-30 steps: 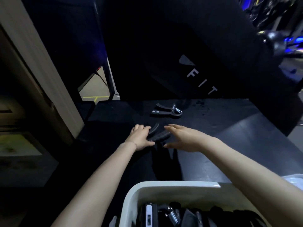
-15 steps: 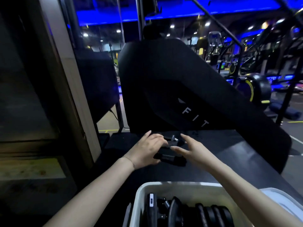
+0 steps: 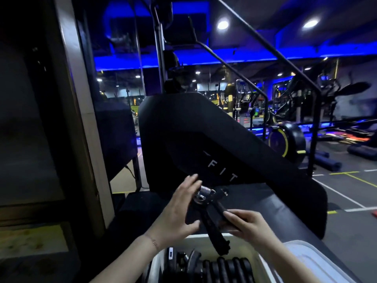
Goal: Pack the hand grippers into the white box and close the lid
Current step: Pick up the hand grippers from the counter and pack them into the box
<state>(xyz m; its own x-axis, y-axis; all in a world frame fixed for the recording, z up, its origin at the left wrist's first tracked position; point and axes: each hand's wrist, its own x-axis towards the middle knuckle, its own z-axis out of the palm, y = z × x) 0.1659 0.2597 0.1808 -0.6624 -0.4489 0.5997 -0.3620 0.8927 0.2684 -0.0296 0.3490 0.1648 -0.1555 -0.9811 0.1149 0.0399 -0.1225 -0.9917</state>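
Head view: in the lower middle of the frame the right hand [image 3: 246, 224] is closed around one black handle of a hand gripper [image 3: 211, 218], holding it in the air above the far rim of the white box [image 3: 263, 260]. The gripper's metal spring [image 3: 204, 190] sits at its upper end, just above centre-bottom of the frame, and its other handle hangs down and to the right, its tip ending over the box opening. The left hand [image 3: 179, 215] is open, fingers spread and palm turned towards the gripper; its fingertips lie just beside the spring, though whether they touch it cannot be told. A thin bracelet [image 3: 154, 242] circles the left wrist.

The box fills the bottom centre of the frame, and inside it a row of black grippers [image 3: 224, 266] stands packed side by side. At the lower right edge a pale translucent lid [image 3: 318, 260] lies just beside the box, off it. Box and lid rest on a dark bench [image 3: 285, 211] that runs towards the right.

Behind the hands, in the middle of the frame, rises a large black panel [image 3: 204, 135] with the white letters FIT. Upper and right parts show a dim gym with blue lights, ceiling lamps and exercise machines, one with a yellow-rimmed wheel [image 3: 286, 140]. A wooden frame [image 3: 79, 123] runs down the left side
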